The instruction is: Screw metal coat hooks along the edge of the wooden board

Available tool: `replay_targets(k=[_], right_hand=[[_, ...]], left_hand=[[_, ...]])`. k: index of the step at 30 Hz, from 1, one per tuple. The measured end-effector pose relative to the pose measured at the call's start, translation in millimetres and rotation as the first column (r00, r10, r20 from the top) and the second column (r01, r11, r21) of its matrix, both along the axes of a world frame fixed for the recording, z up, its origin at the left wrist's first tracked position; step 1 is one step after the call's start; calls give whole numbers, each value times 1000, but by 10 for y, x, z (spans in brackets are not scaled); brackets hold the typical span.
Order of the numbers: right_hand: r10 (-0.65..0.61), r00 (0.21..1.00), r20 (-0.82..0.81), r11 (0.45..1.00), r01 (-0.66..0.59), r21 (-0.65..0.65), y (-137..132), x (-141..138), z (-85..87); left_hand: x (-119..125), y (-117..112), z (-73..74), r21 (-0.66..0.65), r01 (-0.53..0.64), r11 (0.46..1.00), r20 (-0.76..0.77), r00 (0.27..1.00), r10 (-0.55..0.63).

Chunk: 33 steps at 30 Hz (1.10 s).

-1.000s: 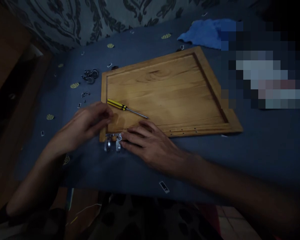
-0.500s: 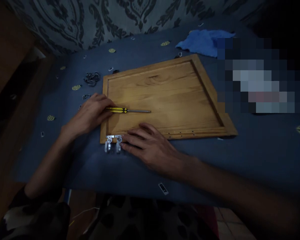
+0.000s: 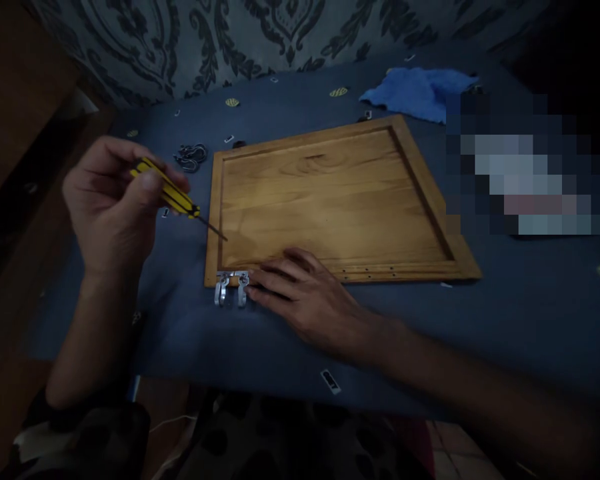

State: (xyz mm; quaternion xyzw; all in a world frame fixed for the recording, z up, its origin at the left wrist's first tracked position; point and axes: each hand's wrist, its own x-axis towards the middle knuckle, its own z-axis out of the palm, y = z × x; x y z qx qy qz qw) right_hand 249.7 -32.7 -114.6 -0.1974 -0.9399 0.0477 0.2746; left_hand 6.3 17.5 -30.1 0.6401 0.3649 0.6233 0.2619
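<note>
My left hand point(image 3: 123, 200) grips a screwdriver point(image 3: 173, 193) by its yellow and black handle. The metal shaft slants down to the right, its tip over the left side of a framed wooden panel point(image 3: 280, 213). Two silvery metal hooks point(image 3: 231, 288) on a small plate sit at the panel's near left corner, curving out past the edge. My right hand point(image 3: 313, 300) lies with fingers stretched over the near edge of the panel, fingertips at the right hook. Whether they press on the hook plate cannot be made out.
A dark blue patterned cloth point(image 3: 270, 347) covers the surface under the panel. Several dark metal hooks point(image 3: 191, 157) lie beyond the panel's left corner. A bright blue rag point(image 3: 410, 93) is at the back right. Small dark holes dot the panel's near edge; a pixelated patch hides the right.
My left hand has lifted up and left off the panel with the screwdriver, whose shaft now points down to the right instead of lying level. My right hand has stayed in place.
</note>
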Motion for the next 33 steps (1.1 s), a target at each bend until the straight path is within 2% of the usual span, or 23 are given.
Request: replay_targets(k=[4, 8, 12, 21, 27, 33], right_hand=[[-7, 1000, -3, 1000, 7, 11, -2, -7, -27], [-8, 1000, -26, 1000, 8, 20, 3, -12, -49], [-9, 1000, -6, 1000, 9, 17, 15, -14, -65], [5, 1000, -12, 1000, -5, -2, 11, -20, -49], [20, 1000, -11, 999, -20, -41, 10, -6, -47], [13, 1000, -13, 1000, -13, -20, 8, -12, -51]], left_hand=[[89, -69, 30, 137, -23, 990, 75, 997, 12], [162, -193, 13, 101, -2, 995, 64, 998, -4], [219, -287, 4, 98, -29, 995, 44, 999, 25], [207, -341, -30, -28, -73, 997, -74, 995, 71], [228, -374, -20, -87, -87, 992, -80, 994, 81], [196, -341, -56, -21, -66, 998, -124, 990, 63]])
